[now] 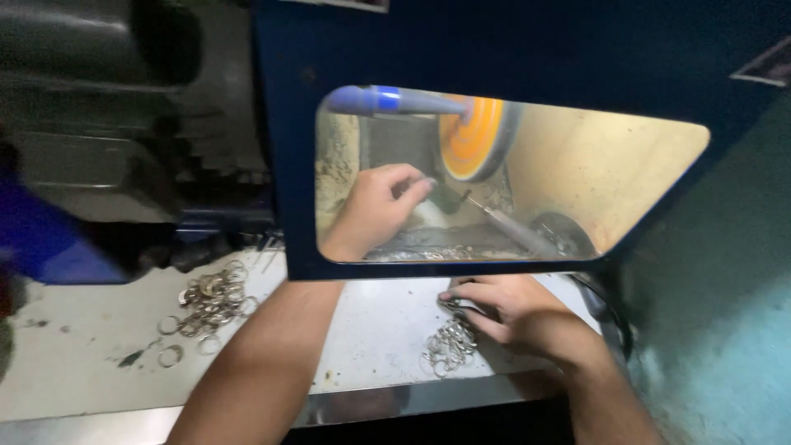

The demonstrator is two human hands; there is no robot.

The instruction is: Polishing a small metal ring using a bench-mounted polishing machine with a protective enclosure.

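The left hand reaches through the blue guard – its window frames an orange polishing wheel at about one o'clock from the fingers. The fingers are pinched shut on something small held just short of the wheel; too blurred to name, though likely one of the metal rings. The right hand rests on the bench, fingers curled onto a small heap of rings at its six o'clock, seemingly picking one. A larger ring pile lies well apart at nine o'clock. By my reading this is the polishing step – the next move calls for a steady, light press to the wheel's rim, fingertips kept clear.
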